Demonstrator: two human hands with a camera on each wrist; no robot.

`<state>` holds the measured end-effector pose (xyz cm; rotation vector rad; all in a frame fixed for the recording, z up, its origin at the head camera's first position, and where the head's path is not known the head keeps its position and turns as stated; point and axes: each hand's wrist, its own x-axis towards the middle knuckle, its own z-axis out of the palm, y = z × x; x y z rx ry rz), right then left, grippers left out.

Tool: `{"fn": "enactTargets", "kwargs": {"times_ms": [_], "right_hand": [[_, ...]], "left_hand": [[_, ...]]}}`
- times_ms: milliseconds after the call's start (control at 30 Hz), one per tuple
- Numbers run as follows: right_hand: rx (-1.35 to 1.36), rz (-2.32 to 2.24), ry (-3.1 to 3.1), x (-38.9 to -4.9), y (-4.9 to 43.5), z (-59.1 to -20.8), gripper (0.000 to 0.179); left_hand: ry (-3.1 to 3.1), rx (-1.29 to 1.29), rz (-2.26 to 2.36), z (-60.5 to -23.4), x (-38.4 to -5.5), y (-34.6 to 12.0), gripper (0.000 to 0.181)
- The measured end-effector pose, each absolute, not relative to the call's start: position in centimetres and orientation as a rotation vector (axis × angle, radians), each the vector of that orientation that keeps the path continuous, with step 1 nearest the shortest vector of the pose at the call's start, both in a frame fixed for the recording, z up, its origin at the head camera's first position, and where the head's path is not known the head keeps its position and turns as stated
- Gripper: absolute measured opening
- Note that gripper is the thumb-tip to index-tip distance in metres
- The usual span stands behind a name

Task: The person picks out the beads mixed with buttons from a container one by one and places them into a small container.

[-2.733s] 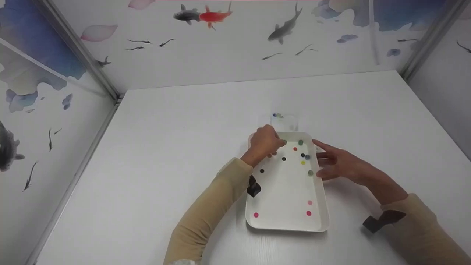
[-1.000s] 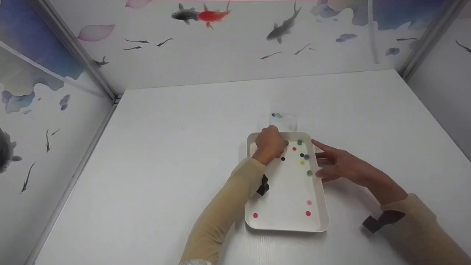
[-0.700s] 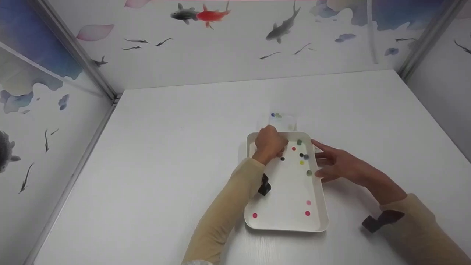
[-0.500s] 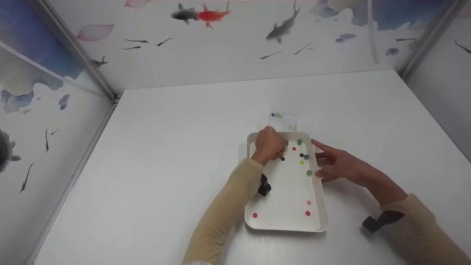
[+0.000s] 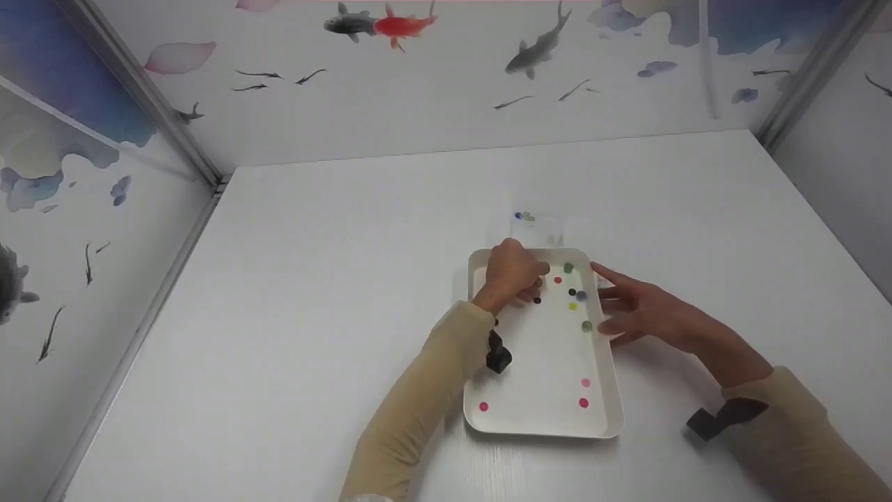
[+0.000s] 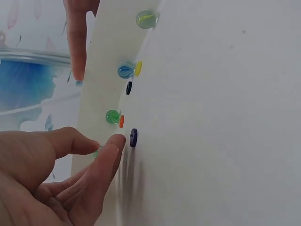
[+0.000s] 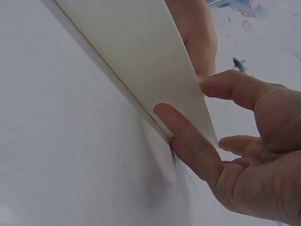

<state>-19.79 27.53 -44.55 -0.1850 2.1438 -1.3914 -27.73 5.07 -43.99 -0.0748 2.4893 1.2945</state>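
My left hand is over the far left part of the white tray. Its thumb and fingers pinch a green glass marble, mostly hidden by the fingertips. Close to those fingertips in the left wrist view stands a dark button, with an orange-red button and another green marble beyond. My right hand touches the tray's right side with extended fingers, some on the outer wall and one at the rim.
Behind the tray stands a clear box with several marbles. Along the tray's right side lie a blue marble, a yellow button and a green marble. Pink buttons lie at the near end. Patterned panels surround the table.
Over the span my left hand has moved slightly right along the tray's far end. Lately it has barely shifted, and a black button peeks out by its wrist. The right hand stays in place.
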Motion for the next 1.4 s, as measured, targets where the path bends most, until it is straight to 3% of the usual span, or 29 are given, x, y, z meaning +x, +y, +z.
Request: {"fn": "enactTargets", "kwargs": {"times_ms": [800,1400], "right_hand": [[-0.142,-1.381,2.155,-19.7,27.3,-44.5,0.105],[-0.142,-1.377,2.158,-19.8,27.3,-44.7,0.103]], "left_hand": [[2.412,0.118,1.529,-39.4,-28.3,3.8,0.017],[2.304,0.039,1.815,-39.7,-29.9,4.2,0.022]]}}
